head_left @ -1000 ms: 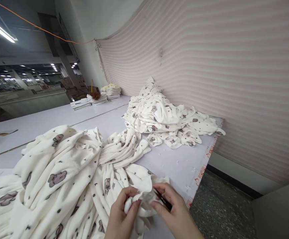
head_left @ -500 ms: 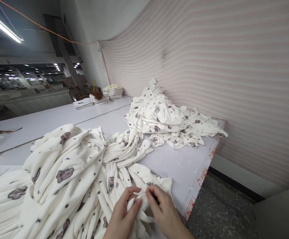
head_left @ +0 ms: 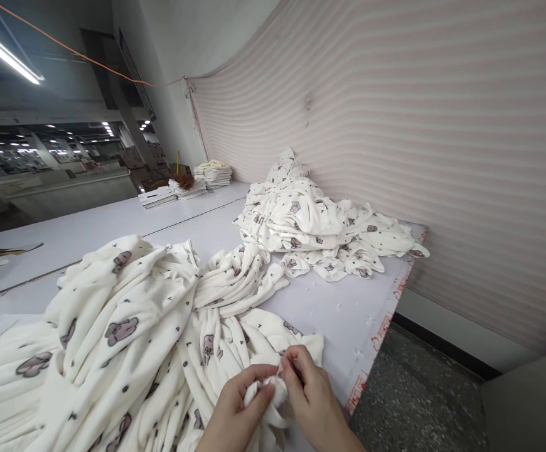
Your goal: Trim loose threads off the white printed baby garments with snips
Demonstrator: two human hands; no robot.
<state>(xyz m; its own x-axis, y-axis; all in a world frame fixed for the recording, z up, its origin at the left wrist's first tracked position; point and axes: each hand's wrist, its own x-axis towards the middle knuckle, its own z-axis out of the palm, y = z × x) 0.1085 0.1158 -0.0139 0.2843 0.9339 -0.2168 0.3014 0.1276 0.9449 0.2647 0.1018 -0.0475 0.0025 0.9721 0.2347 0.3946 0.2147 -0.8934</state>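
Near the table's front edge, my left hand [head_left: 242, 402] is closed on a bunched piece of white printed cloth [head_left: 278, 392], thumb on top and fingers curled behind. My right hand [head_left: 311, 392] is closed beside it, with thumb and forefinger pinched at a thin white strand that rises from the cloth. Its other fingers curl into the palm, where a dark patch shows; I cannot make out what that is. Loose folds of the cloth hang below both hands. A large heap of white fabric [head_left: 127, 295] with purple-brown animal prints lies left of my hands.
A second heap of the printed fabric [head_left: 301, 213] lies against the striped cloth hanging [head_left: 395, 125]. Stacks of folded white pieces [head_left: 213, 176] stand at the table's far side. Red-printed tape [head_left: 376, 342] runs along the right edge of the table [head_left: 329, 307].
My right hand has risen slightly, its fingertips now above the cloth. The left hand has turned a little, and more of the bunched cloth shows between the hands.
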